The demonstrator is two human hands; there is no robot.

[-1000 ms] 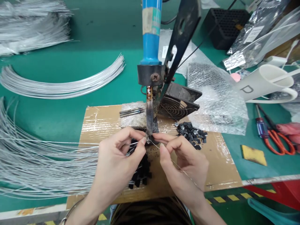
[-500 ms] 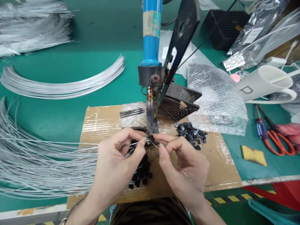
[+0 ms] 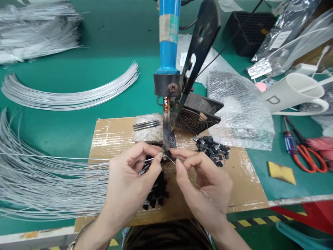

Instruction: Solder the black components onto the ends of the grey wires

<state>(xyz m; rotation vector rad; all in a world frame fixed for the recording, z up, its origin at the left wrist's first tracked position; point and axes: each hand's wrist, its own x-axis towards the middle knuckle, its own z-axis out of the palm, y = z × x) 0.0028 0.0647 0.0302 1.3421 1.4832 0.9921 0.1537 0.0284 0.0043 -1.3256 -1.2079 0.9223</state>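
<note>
A blue-handled soldering iron is clamped tip-down in a black metal bracket. Right at its tip, my left hand pinches a thin grey wire between thumb and fingers, with a small piece at the wire's end mostly hidden by the fingertips. From the other side, my right hand grips a thin solder wire, whose end reaches the iron's tip. Beneath my left hand lie several black-ended wires. Small black connector-like pieces are heaped beyond my right hand.
Cardboard covers the work spot. A small fan stands behind the iron, beside a pad with metal rods. Grey wire bundles lie left. At right are bubble wrap, a mug, scissors and a yellow sponge.
Almost nothing differs. Both hands keep their places at the iron's tip; my right thumb has shifted very slightly left.
</note>
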